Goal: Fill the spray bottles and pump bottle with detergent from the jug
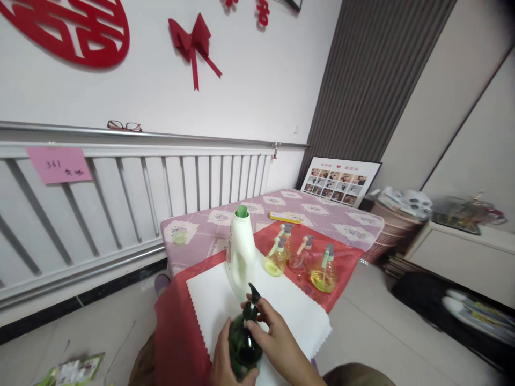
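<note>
My left hand (223, 355) is wrapped around the body of a dark green pump bottle (245, 348), low at the front of the table. With closed fingers my right hand (270, 328) grips the neck of its black pump head (253, 300). The bottle stands roughly upright over a white scalloped mat (301, 313); whether its base touches the mat is hidden. Just beyond it stands a tall white jug (241, 252) with a side handle and a green piece (242, 210) in its mouth.
Several clear spray bottles, one with yellow liquid (323, 279), stand to the right on a red cloth (341, 252). A yellow case (285, 217) lies behind them. A small pale-green lid-like item (179, 236) is at the left edge. A white radiator (137, 187) runs along the wall.
</note>
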Tool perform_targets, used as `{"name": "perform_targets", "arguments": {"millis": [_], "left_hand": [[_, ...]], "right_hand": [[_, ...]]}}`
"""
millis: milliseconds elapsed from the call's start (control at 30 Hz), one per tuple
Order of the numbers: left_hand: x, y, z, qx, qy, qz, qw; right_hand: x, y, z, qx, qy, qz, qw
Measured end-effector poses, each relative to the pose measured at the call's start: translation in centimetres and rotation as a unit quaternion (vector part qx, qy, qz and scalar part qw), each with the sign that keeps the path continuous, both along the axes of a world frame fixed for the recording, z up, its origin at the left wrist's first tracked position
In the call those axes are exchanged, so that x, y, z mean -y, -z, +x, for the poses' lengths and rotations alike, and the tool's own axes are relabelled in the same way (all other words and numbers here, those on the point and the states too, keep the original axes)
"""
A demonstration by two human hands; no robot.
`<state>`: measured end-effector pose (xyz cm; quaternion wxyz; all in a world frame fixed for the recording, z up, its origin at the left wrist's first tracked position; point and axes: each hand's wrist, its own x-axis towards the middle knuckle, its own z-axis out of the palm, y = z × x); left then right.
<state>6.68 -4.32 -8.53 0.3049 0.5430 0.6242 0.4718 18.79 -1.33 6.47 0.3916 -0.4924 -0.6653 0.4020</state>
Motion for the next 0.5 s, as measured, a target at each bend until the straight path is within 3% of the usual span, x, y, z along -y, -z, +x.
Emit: {"name": "perform_targets", "arguments": {"millis": [300,500], "left_hand": [[0.0,0.2,-0.1,0.007,0.007,0.013,1.0],[-0.1,0.3,0.0,0.007,0.01,0.01,1.0]], "right_hand": [[0.7,0.8,0.4,0.046,-0.036,0.008,0.998],[0.3,1.4,0.6,0.088,-0.024,0.011,0.996]]}}
